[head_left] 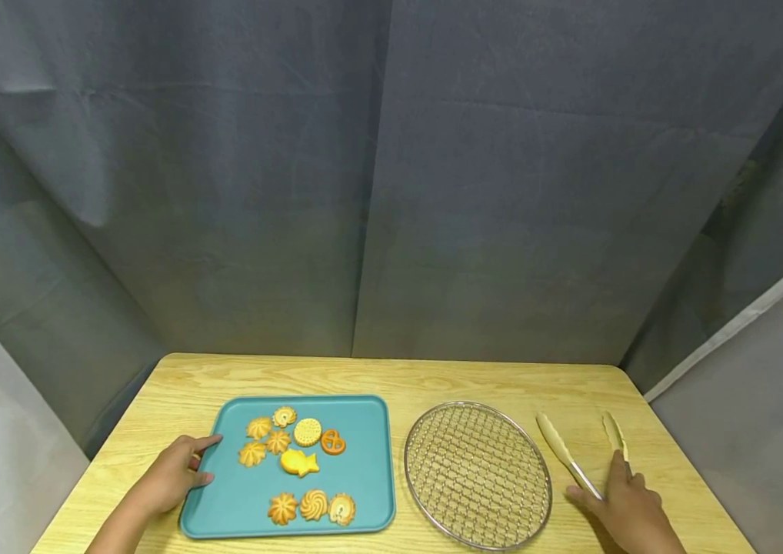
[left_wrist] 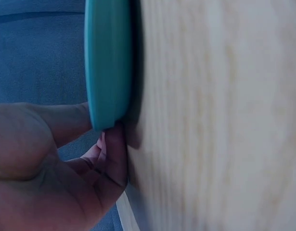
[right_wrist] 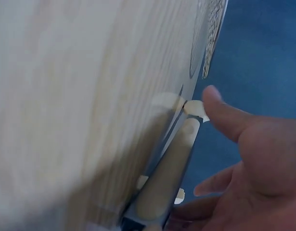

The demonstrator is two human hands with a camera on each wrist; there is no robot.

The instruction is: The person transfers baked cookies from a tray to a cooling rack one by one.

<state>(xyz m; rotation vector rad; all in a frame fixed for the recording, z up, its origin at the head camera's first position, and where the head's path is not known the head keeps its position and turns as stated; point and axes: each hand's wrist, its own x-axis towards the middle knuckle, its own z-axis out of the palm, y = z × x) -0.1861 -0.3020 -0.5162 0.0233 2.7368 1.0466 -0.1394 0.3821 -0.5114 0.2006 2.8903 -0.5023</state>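
A teal tray (head_left: 364, 462) lies flat at the left. My left hand (head_left: 168, 475) grips its left edge, the thumb over the rim and curled fingers at the underside, as the left wrist view shows (left_wrist: 56, 163). Several cookies lie on the tray: a fish-shaped cookie (head_left: 299, 462), a pretzel (head_left: 332, 442), a round yellow cookie (head_left: 308, 432), and flower-shaped and swirled ones such as this swirl cookie (head_left: 313, 505). On the right, spread tongs (head_left: 554, 440) with cream tips rest on the table. My right hand (head_left: 630, 512) is over their near end, thumb and fingers spread; part of the handle is hidden.
Between the tray and the tongs lies a round wire rack (head_left: 478, 477). All stand on a light wooden table (head_left: 461, 378). Grey curtains (head_left: 537, 192) hang behind the table and at both sides.
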